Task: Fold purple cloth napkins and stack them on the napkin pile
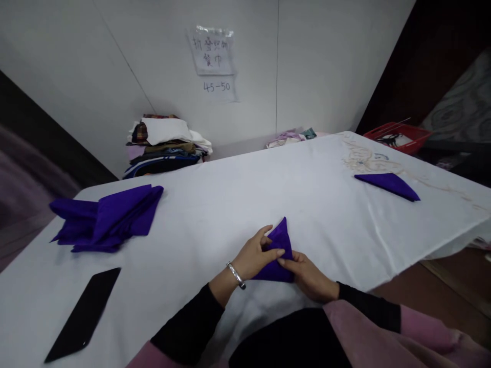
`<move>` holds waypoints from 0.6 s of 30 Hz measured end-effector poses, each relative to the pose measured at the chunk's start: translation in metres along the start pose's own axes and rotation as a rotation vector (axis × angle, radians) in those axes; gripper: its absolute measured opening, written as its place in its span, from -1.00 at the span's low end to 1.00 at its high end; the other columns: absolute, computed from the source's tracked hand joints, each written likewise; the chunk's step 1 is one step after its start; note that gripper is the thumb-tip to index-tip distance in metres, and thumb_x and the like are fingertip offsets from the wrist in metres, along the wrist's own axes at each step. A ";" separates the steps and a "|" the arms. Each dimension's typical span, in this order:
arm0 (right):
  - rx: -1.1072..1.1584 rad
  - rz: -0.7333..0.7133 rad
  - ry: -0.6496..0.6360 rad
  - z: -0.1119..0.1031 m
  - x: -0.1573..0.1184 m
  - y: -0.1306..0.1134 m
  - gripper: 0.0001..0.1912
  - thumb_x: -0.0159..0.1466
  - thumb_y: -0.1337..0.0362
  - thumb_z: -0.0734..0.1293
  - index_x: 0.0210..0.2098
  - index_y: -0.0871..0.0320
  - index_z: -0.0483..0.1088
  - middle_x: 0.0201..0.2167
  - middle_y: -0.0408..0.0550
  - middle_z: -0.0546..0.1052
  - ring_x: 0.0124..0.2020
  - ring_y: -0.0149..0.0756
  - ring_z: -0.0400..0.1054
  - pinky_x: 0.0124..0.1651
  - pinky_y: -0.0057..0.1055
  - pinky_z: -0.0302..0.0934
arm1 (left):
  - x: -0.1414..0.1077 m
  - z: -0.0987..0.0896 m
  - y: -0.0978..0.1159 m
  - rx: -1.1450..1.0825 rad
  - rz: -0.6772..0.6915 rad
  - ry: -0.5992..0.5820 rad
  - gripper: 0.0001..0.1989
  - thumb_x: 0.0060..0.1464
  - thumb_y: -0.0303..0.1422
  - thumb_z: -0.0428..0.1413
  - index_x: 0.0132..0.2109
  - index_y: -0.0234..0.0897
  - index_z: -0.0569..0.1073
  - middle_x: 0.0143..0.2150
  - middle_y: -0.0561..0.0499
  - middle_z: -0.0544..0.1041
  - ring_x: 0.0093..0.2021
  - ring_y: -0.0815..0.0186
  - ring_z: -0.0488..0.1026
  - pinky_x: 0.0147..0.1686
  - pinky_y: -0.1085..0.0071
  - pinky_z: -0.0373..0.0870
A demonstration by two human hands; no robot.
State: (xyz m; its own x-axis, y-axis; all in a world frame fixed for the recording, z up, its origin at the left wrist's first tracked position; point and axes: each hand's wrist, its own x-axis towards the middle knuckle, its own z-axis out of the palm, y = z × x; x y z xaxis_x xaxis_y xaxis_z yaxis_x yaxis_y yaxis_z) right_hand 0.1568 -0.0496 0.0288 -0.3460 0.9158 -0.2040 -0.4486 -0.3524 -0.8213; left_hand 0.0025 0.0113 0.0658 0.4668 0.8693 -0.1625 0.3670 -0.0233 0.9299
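A purple cloth napkin [281, 239], folded to a pointed shape, is held between my two hands just above the near edge of the table. My left hand [256, 254], with a silver bangle at the wrist, grips it from the left, thumb pressed on its front. From the right, my right hand [310, 276] pinches its lower side with the thumb in front. The two thumb tips almost meet on the cloth. The fingers behind the napkin are partly hidden.
A white cloth covers the table [230, 189]. Loose purple napkins [111, 217] lie left, above a black flat panel [86, 312]. A folded purple napkin [389, 185] rests right. Behind are stacked clothes [164, 145], a red basket [402, 135] and a wall sign [213, 53].
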 end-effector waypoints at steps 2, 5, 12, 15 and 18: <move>0.053 0.018 0.038 -0.002 0.002 -0.003 -0.68 0.12 0.15 0.39 -0.18 0.18 0.46 -0.28 -0.01 0.55 -0.24 -0.19 0.42 -0.05 -0.17 0.18 | -0.001 -0.002 -0.010 -0.062 -0.065 -0.038 -0.24 -0.13 -0.21 0.22 0.21 -0.26 0.15 -0.21 -0.04 0.47 -0.21 0.25 0.42 -0.18 0.28 0.33; 0.089 0.062 0.079 -0.005 0.007 -0.007 -0.69 0.08 0.18 0.42 -0.23 0.22 0.48 -0.34 0.00 0.56 -0.31 -0.20 0.43 -0.06 -0.18 0.20 | -0.007 -0.007 -0.022 -0.100 -0.067 -0.095 -0.38 -0.13 -0.24 0.21 0.11 -0.25 0.28 -0.15 -0.06 0.49 -0.20 0.24 0.42 -0.21 0.32 0.34; 0.036 0.088 0.105 -0.015 0.016 -0.017 -0.66 0.02 0.19 0.45 -0.24 0.21 0.45 -0.37 -0.03 0.55 -0.35 -0.26 0.42 -0.12 -0.23 0.24 | -0.001 -0.007 -0.031 0.069 -0.099 -0.057 -0.74 -0.05 -0.17 0.10 -0.49 -0.28 0.36 -0.57 0.13 0.34 -0.54 0.42 0.24 -0.53 0.48 0.16; -0.072 0.027 0.137 -0.025 0.026 -0.025 -0.65 -0.01 0.22 0.46 -0.24 0.18 0.42 -0.35 -0.07 0.54 -0.35 -0.28 0.40 -0.16 -0.28 0.23 | 0.005 -0.004 -0.032 0.105 -0.096 -0.043 -0.75 -0.07 -0.17 0.10 -0.49 -0.28 0.35 -0.57 0.14 0.32 -0.55 0.43 0.21 -0.55 0.49 0.11; -0.163 0.020 0.164 -0.035 0.036 -0.032 -0.65 -0.02 0.21 0.47 -0.25 0.15 0.40 -0.37 -0.10 0.53 -0.35 -0.30 0.39 -0.20 -0.31 0.23 | 0.008 -0.002 -0.034 0.130 -0.094 -0.036 -0.75 -0.07 -0.18 0.10 -0.48 -0.27 0.36 -0.57 0.14 0.33 -0.55 0.42 0.21 -0.56 0.49 0.09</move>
State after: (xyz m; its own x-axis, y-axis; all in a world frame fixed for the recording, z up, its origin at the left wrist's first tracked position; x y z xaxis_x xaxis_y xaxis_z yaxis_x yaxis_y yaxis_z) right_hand 0.1874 0.0013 0.0287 -0.2085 0.9327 -0.2942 -0.2991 -0.3472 -0.8888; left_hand -0.0083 0.0200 0.0338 0.4530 0.8525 -0.2609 0.5109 -0.0084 0.8596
